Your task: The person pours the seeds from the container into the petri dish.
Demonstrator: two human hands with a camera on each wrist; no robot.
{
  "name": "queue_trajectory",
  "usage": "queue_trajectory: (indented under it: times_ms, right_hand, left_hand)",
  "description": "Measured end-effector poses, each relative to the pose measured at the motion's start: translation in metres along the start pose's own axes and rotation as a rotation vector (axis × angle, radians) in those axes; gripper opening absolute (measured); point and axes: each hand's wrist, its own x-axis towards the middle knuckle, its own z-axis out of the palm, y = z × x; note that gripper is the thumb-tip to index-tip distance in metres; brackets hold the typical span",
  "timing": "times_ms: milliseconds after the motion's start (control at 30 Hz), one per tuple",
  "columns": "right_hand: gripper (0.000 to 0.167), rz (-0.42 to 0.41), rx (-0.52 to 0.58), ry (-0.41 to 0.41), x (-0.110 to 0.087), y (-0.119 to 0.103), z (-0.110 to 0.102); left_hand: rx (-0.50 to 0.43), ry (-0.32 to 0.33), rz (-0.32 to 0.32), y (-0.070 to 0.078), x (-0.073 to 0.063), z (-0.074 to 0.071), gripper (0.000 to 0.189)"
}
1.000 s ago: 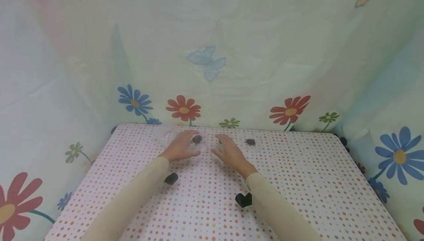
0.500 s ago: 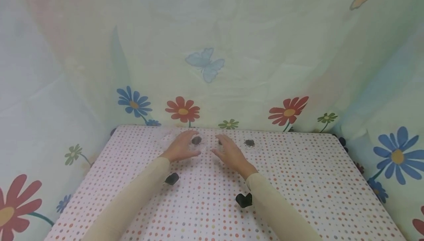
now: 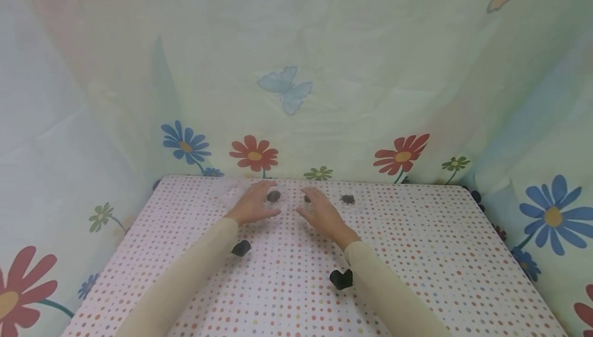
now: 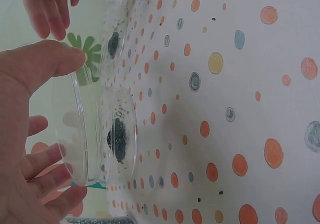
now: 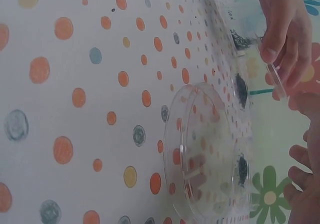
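Note:
My left hand (image 3: 252,207) grips a clear petri dish lid (image 4: 80,134) by its rim, thumb on one side and fingers on the other. Right below that lid, a clear petri dish (image 4: 131,154) with a heap of dark granules (image 4: 119,139) stands on the table. Across from it my right hand (image 3: 323,217) hovers with relaxed, slightly bent fingers and holds nothing. An empty-looking clear round lid or dish (image 5: 200,154) lies near the right hand. More dark granules (image 3: 348,199) sit in a dish just beyond the right hand.
The table (image 3: 287,296) has a dotted cover and meets a flower-print curtain (image 3: 370,95) at its back edge. Another dark heap (image 3: 307,199) shows partly behind the right fingers. Black wrist pieces (image 3: 341,279) hang at both sleeves.
The head view has shifted slightly. Both hands keep nearly the same place and pose, and a glint near the left thumb has faded.

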Motion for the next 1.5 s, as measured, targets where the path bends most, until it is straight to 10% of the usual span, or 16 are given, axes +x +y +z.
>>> queue_trajectory:
  times_ms: [1500]
  right_hand:
    - [0.061, -0.017, -0.006, 0.044, -0.007, 0.009, 0.0]
  left_hand:
    - [0.055, 0.002, -0.034, -0.005, 0.018, 0.015, 0.07]
